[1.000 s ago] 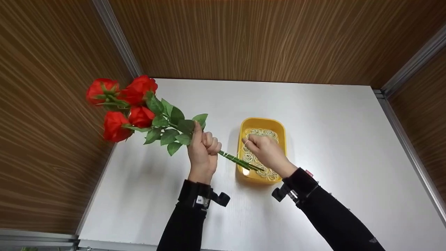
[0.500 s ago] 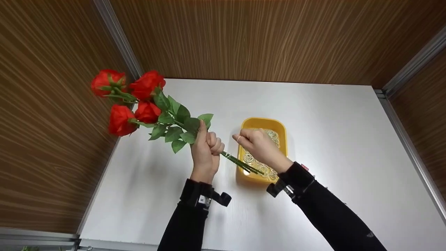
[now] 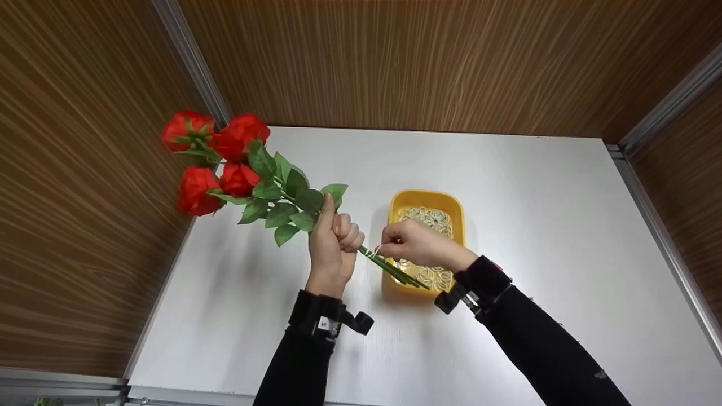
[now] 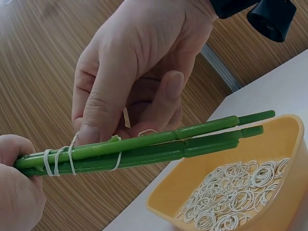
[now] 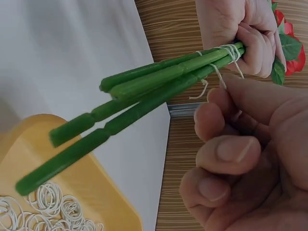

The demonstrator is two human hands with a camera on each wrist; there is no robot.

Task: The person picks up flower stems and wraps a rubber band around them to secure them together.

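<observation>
Your left hand (image 3: 333,245) is fisted round the green stems (image 4: 144,149) of the artificial red roses (image 3: 217,160), blooms up to its left. Just right of those knuckles, your right hand (image 3: 420,245) has its fingertips (image 4: 91,132) pinching a white rubber band (image 4: 72,154) already looped round the stems. Below the stem ends sits the yellow tray (image 3: 451,206) of rubber bands (image 4: 231,190)

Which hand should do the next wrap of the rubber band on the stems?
Right hand: likely, since it already pinches the rubber band looped on the stems. The left hand grips the bunch, keeping it steady.
</observation>
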